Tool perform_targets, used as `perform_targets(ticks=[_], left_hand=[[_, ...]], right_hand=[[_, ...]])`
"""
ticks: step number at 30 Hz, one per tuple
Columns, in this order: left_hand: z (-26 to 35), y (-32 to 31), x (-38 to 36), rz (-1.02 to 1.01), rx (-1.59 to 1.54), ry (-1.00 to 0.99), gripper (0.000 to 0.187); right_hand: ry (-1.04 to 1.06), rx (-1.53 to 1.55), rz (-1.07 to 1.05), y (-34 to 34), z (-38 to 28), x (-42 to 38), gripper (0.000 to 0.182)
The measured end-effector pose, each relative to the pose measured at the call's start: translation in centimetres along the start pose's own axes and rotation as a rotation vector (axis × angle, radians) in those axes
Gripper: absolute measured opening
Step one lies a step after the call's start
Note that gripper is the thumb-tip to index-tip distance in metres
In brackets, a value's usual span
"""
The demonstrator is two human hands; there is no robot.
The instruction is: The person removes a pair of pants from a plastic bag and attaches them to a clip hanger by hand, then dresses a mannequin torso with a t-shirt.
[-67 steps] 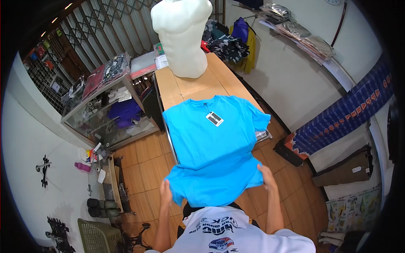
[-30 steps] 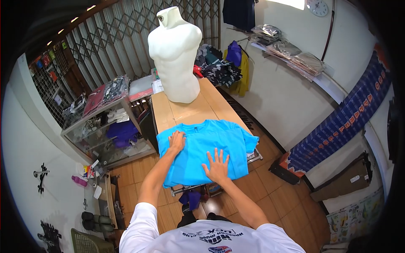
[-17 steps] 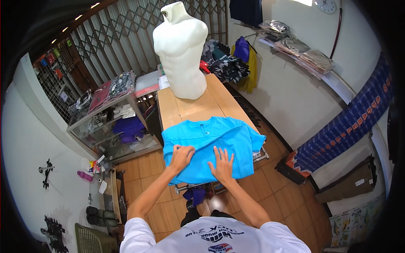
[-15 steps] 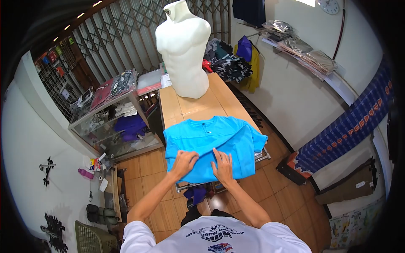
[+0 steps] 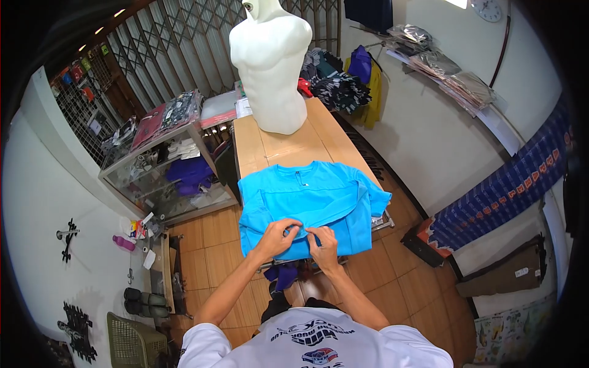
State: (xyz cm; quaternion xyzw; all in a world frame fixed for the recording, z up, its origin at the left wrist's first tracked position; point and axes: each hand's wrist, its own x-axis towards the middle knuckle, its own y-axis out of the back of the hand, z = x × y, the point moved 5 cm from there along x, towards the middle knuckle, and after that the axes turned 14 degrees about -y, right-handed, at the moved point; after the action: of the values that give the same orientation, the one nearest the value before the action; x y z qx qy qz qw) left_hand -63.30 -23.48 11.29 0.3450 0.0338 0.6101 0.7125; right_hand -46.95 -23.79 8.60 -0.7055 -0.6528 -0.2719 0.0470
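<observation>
A bright blue T-shirt [image 5: 334, 178] lies spread on the near end of the wooden-topped table [image 5: 279, 150], its collar pointing away from me. Fabric in its lower middle is lifted into a curved fold. My left hand [image 5: 281, 238] pinches this fold between thumb and fingers. Just to its right, my right hand [image 5: 323, 246] also pinches the cloth, fingers bent, with a small gap between the two hands. Beyond the shirt a white torso mannequin [image 5: 273, 80] stands on the table.
On the left is a glass display case [image 5: 175, 165] with packaged clothes on top. A wall shelf [image 5: 442, 73] holds bagged garments at the right. A blue patterned roll [image 5: 497, 184] leans below it. A green basket [image 5: 132, 340] stands at the lower left.
Both hands have come closer together and closed from a looser, flatter pose into pinches on the cloth. The shirt's middle fold has shifted toward me. The view has tilted slightly.
</observation>
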Motion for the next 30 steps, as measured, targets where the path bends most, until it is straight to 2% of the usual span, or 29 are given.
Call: perform_targets(ticks=[4,7,11,13,17,19,20,22,23,25,26,28,30], left_hand=[[-2.7,0.2,1.5,0.009,0.111,0.022,0.023],[-5.4,0.1,3.1,-0.073,0.288,0.005,0.034],[-9.4,-0.9,5.7,-0.07,0.426,-0.073,0.039],[-11.0,-1.0,6.8,-0.009,0.687,0.003,0.044],[-12.4,-0.3,8.6,-0.014,0.675,0.074,0.041],[-12.8,0.0,9.1,-0.314,0.608,0.176,0.033],[-12.5,0.4,8.8,-0.316,0.607,0.174,0.033],[-11.4,2.0,8.6,-0.174,0.672,0.092,0.025],[-11.0,2.9,8.3,-0.174,0.669,0.092,0.025],[-9.3,6.4,7.5,0.034,0.589,0.035,0.022],[-8.4,8.2,7.0,0.041,0.589,0.038,0.022],[-6.1,13.5,5.5,0.294,0.561,0.094,0.018],[-3.1,19.3,3.4,0.528,0.573,0.035,0.014]], right_hand=[[-0.021,-0.035,-0.045,1.0,-0.3,-1.6,0.014],[-0.014,-0.057,-0.099,1.8,-1.5,-3.4,0.013],[-0.003,-0.032,-0.169,3.4,-3.5,-5.8,0.011],[0.019,0.005,-0.195,4.2,-4.3,-6.8,0.011],[0.07,0.093,-0.173,6.3,-6.7,-7.4,0.014],[0.058,0.092,-0.162,7.1,-7.3,-7.3,0.014],[0.046,0.098,-0.161,7.6,-7.7,-7.4,0.014],[0.032,0.105,-0.152,8.4,-8.7,-6.7,0.014],[0.015,0.111,-0.145,8.8,-9.2,-6.3,0.014],[0.026,0.112,-0.108,9.6,-10.2,-5.0,0.013],[0.041,0.114,-0.071,10.1,-10.7,-4.2,0.013],[0.071,0.076,-0.031,11.0,-11.5,-2.5,0.013],[0.134,0.063,0.041,11.7,-12.5,-0.5,0.012]])
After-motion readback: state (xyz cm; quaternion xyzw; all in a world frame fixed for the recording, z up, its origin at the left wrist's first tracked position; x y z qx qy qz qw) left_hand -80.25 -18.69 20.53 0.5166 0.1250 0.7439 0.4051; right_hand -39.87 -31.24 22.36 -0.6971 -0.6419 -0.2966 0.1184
